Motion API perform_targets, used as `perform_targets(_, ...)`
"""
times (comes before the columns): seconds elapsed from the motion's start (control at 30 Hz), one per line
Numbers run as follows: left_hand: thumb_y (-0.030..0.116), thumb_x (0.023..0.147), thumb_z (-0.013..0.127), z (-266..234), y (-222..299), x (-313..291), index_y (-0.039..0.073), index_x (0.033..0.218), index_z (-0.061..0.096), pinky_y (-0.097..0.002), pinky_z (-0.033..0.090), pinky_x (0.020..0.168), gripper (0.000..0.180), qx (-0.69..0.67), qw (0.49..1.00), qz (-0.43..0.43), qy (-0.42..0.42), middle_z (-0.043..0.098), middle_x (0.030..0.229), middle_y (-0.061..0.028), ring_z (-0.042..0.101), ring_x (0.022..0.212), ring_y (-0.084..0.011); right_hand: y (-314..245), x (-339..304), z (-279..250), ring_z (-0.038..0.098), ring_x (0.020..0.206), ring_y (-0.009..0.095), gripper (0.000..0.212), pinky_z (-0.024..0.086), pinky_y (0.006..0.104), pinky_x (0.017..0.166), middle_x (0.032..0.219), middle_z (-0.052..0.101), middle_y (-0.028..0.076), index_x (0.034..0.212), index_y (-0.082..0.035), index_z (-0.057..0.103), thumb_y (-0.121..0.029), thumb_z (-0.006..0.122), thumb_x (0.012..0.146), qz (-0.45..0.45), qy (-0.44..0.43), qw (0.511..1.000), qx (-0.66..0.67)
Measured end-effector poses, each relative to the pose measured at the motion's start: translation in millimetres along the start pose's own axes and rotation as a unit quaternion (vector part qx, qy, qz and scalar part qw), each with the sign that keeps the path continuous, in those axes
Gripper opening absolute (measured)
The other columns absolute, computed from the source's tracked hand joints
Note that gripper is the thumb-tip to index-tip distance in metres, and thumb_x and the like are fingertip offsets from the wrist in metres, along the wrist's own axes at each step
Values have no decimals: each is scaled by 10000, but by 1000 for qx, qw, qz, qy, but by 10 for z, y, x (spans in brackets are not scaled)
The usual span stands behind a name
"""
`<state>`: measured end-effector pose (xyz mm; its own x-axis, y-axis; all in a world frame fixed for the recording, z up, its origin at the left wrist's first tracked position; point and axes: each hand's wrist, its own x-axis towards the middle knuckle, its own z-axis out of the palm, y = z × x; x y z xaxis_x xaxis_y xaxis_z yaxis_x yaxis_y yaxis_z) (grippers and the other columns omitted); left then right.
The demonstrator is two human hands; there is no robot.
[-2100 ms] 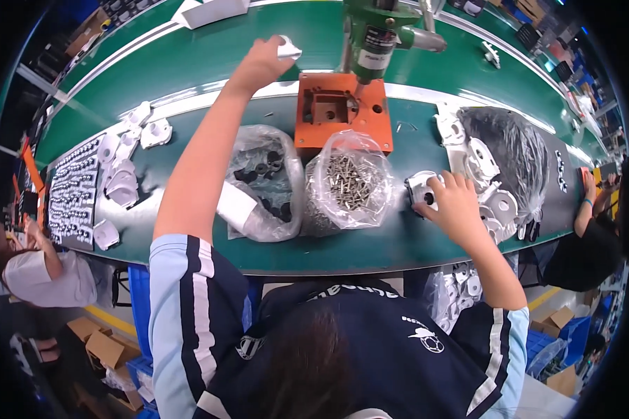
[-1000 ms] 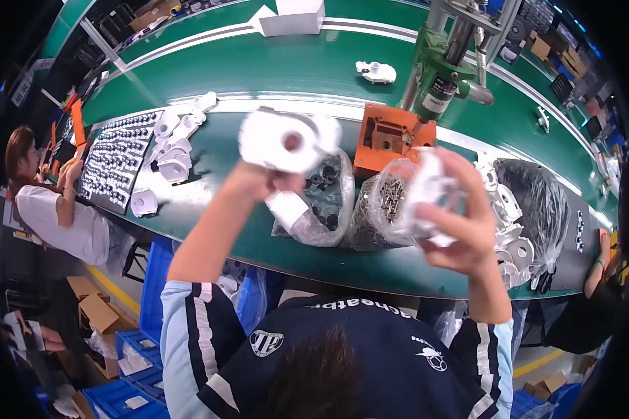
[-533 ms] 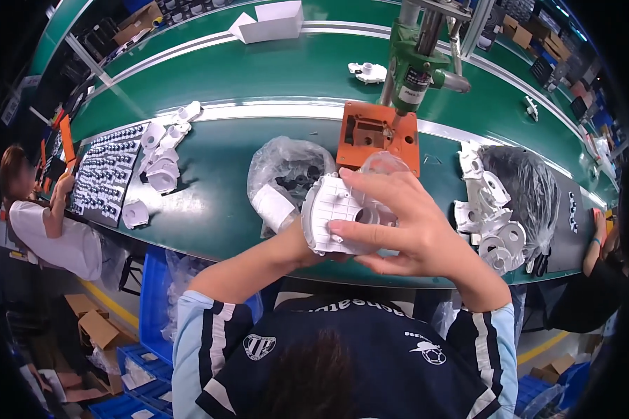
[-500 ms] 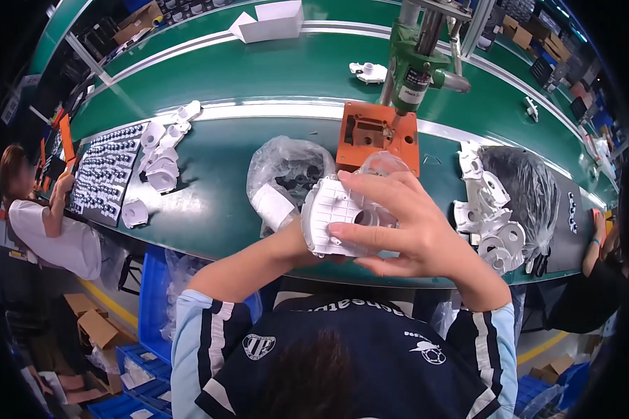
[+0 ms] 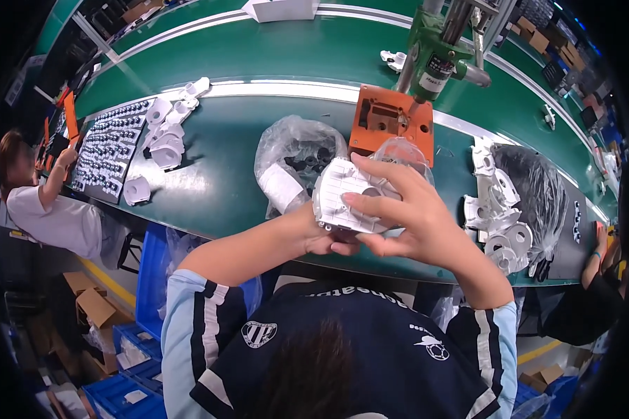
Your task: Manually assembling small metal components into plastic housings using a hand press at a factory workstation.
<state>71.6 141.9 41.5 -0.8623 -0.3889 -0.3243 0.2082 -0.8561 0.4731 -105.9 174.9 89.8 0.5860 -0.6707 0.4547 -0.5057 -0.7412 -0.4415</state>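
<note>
A white plastic housing (image 5: 339,185), ribbed inside and with a round opening, is held up over the near part of the bench. My right hand (image 5: 423,223) is closed on it, fingers spread across the ribbed face and thumb at the lower edge. My left hand (image 5: 320,239) reaches under and behind it, gripping from below; its curled fingers show only in part. Just beyond my right hand's fingers lies a clear plastic bag or cover (image 5: 402,150), partly hidden. A clear bag (image 5: 272,143) with dark small parts sits left of the housing.
An orange fixture (image 5: 370,133) stands under a green press (image 5: 433,63). White housings (image 5: 500,202) are heaped at right beside a dark bag (image 5: 538,188). More white parts (image 5: 168,146) lie at left, near a tray of small parts (image 5: 108,150). Co-workers sit at both sides.
The housing has tilted flatter, and curled fingers of my left hand now show beneath it. The whole view has shifted slightly, so the bench items appear farther right.
</note>
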Motion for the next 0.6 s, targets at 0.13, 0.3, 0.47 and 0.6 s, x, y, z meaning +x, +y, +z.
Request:
perform_targets(0.13, 245, 923, 464, -43, 77, -32, 11, 1166, 498, -305, 513, 845, 339, 235, 957, 167, -36, 591, 1070, -111, 592, 1005, -205, 4, -35, 0, 501, 1076, 356, 477, 414, 406, 912, 1243, 481, 179, 1062, -109, 641, -159, 758, 603, -11, -16, 995, 94)
perform_targets(0.3, 308, 945, 391, 135, 412, -255, -23, 1120, 504, -286, 537, 716, 391, 166, 969, 148, 103, 609, 1008, -110, 621, 895, -185, -125, 57, -260, 508, 1029, 339, 679, 391, 422, 929, 1224, 490, 170, 1227, -107, 510, -206, 785, 614, 39, -22, 996, 74)
perform_targets(0.47, 276, 917, 475, 42, 587, -376, -10, 1058, 516, -273, 513, 700, 321, 292, 947, 134, 23, 613, 950, -97, 608, 873, -131, 80, 69, -96, 515, 980, 239, 1044, 415, 352, 881, 1226, 499, 136, 1372, -31, 253, -299, 840, 551, -1, 76, 987, 138)
perform_targets(0.6, 164, 899, 496, 100, 773, -423, -3, 1004, 526, -203, 440, 683, 199, 417, 856, 274, 136, 583, 845, -15, 551, 759, -64, 414, -75, -103, 588, 859, 224, 439, 490, 358, 720, 1105, 560, 119, 1149, -6, 468, -234, 623, 808, 190, 156, 948, 202)
